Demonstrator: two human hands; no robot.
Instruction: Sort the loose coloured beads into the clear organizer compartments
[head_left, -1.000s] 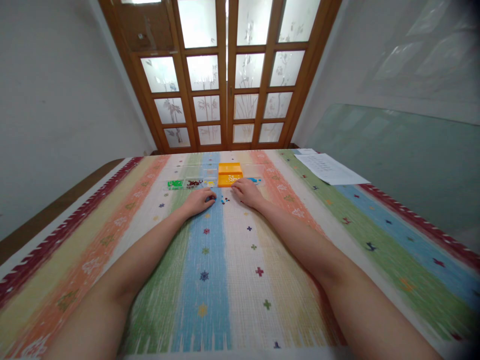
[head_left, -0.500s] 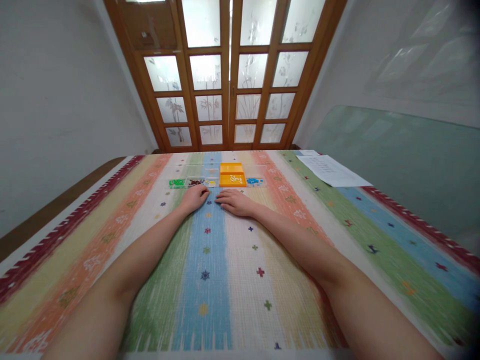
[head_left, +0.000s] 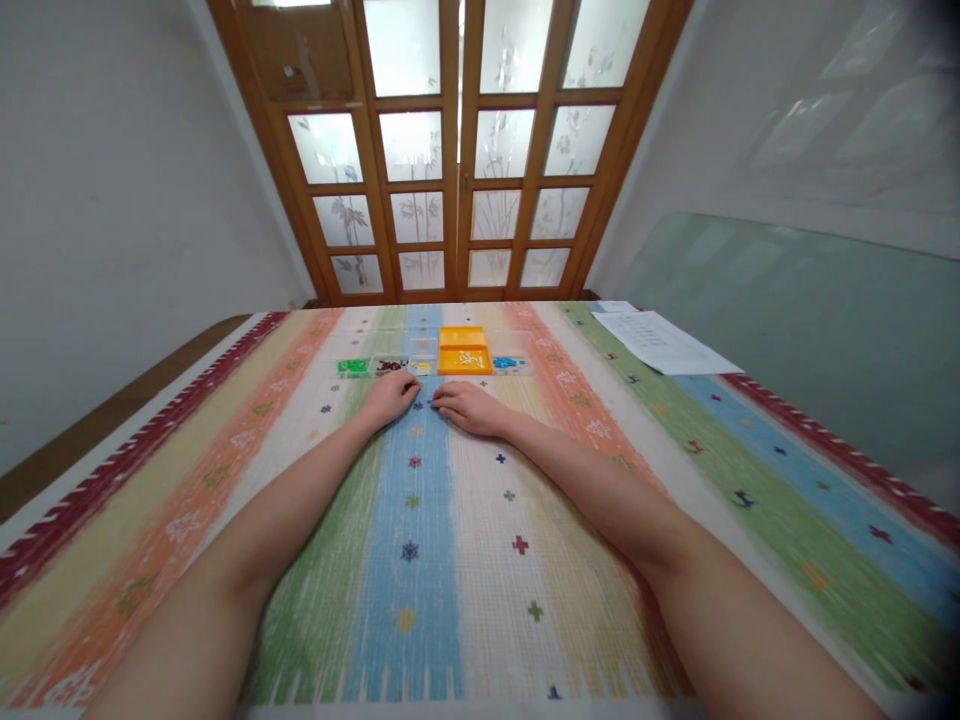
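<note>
Both my forearms reach far across the striped cloth (head_left: 450, 560). My left hand (head_left: 390, 394) lies on the cloth with its fingers bent and pressed together, fingertips just below a row of small clear boxes. My right hand (head_left: 466, 405) lies flat beside it, fingers stretched out to the left, open. A few tiny dark beads (head_left: 433, 403) show in the gap between the two hands. Just behind the hands stands an orange tray (head_left: 463, 352) with pale pieces in it. What my left fingers hold, if anything, is hidden.
Clear boxes flank the tray: green beads (head_left: 352, 367), dark red beads (head_left: 388, 366), yellow beads (head_left: 422, 367) and blue beads (head_left: 506, 362). A printed sheet of paper (head_left: 660, 340) lies at the far right. Wooden glazed doors (head_left: 457, 150) stand behind the table.
My right hand has slid left from the tray's front and flattened over the loose beads. My left hand has shifted slightly toward the boxes. Over the last half second, almost nothing moved.
</note>
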